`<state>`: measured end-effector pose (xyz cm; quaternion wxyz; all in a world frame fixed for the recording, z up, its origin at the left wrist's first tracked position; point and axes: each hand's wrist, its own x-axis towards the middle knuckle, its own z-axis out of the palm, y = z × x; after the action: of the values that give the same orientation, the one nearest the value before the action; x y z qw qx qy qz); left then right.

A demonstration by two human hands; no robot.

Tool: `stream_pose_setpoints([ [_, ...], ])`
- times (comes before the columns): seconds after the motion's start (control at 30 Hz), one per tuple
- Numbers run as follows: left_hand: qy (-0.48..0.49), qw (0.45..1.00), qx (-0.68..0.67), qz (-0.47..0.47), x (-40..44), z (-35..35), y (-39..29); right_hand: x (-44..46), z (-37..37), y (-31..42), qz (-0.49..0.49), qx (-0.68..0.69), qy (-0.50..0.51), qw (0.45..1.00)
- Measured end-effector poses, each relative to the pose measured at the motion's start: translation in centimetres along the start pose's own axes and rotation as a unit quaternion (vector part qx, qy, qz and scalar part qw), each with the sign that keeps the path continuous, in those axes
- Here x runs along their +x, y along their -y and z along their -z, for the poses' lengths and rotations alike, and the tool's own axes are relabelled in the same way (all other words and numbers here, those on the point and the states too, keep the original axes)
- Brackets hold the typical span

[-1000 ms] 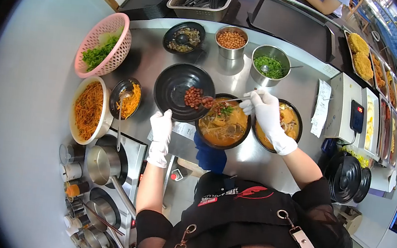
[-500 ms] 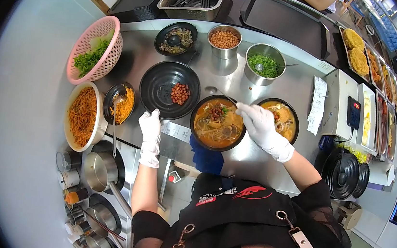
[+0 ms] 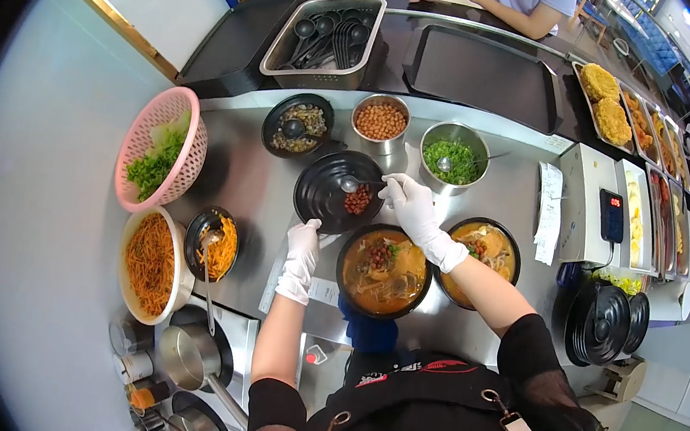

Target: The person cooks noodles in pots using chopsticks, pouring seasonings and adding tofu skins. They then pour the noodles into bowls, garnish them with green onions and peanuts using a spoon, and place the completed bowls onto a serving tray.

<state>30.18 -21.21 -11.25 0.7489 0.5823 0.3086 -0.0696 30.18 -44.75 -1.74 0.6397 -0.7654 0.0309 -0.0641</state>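
My left hand [image 3: 302, 249], in a white glove, grips the near rim of a black bowl [image 3: 318, 196]. A small heap of reddish-brown peanuts [image 3: 358, 202] lies in the right side of that bowl. Between the gloved fingers of my right hand [image 3: 416, 215] is the handle of a spoon [image 3: 351, 184], whose head is inside the black bowl beside the peanuts. Just below stands a bowl of noodle soup [image 3: 385, 272] topped with peanuts and greens. A second soup bowl [image 3: 487, 260] is partly covered by my right wrist and forearm.
Along the back stand a dark dish with a ladle [image 3: 297, 125], a pot of beans or nuts [image 3: 381, 123] and a pot of chopped greens [image 3: 454, 158]. Left are a pink basket [image 3: 195, 149], a shredded-carrot tub [image 3: 184, 283] and a small bowl [image 3: 212, 244]. A person's arm [image 3: 542, 22] rests across the counter.
My left hand has brought the black bowl rightward, closer to the soup bowls. My right hand has moved the spoon from over the left soup into the black bowl. The view has shifted.
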Motion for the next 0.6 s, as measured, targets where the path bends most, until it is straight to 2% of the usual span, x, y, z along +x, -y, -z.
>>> stream_pose_setpoints([
  [0.03, 0.005, 1.0, 0.0, -0.002, 1.2, -0.1, 0.5, 0.7, 0.2, -0.5, -0.04, 0.017, -0.005, 0.999],
  [0.1, 0.015, 0.998, 0.057, 0.004, 4.2, 0.1, 2.3, 1.9, 0.4, -2.9, -0.042, 0.029, -0.018, 0.999],
  [0.17, 0.027, 0.998, 0.05, 0.014, 3.5, -1.4, 1.6, 2.7, 1.0, -4.9, -0.159, 0.148, 0.012, 0.976],
  [0.2, 0.056, 0.998, 0.009, 0.03, 1.6, -2.6, 0.2, 2.6, 1.6, -4.4, -0.18, 0.144, 0.014, 0.973],
  [0.3, 0.093, 0.994, -0.038, 0.036, 3.0, -2.1, 1.1, 2.1, 3.0, -5.0, -0.186, 0.128, 0.013, 0.974],
  [0.37, 0.066, 0.971, 0.217, 0.076, 5.6, -0.3, 1.2, 1.6, 5.2, -3.3, -0.213, 0.08, 0.031, 0.973],
  [0.4, 0.081, 0.946, 0.27, 0.161, 1.4, -1.8, -4.5, 1.0, 6.4, -2.7, -0.194, 0.076, 0.022, 0.978],
  [0.47, 0.096, 0.929, 0.358, 0.01, 3.7, -0.3, -8.4, 0.0, 8.7, -0.3, -0.181, 0.061, 0.003, 0.982],
  [0.5, 0.037, 0.87, 0.468, -0.151, 3.0, -1.3, -13.3, -0.3, 9.8, 1.4, -0.191, 0.05, -0.006, 0.98],
  [0.53, -0.018, 0.813, 0.476, -0.336, 6.4, -1.1, -15.0, -0.6, 10.9, 2.1, -0.177, 0.051, -0.005, 0.983],
  [0.6, -0.008, 0.815, 0.409, -0.411, 8.8, -3.6, -20.8, -1.5, 12.5, 3.7, -0.171, 0.029, -0.025, 0.985],
])
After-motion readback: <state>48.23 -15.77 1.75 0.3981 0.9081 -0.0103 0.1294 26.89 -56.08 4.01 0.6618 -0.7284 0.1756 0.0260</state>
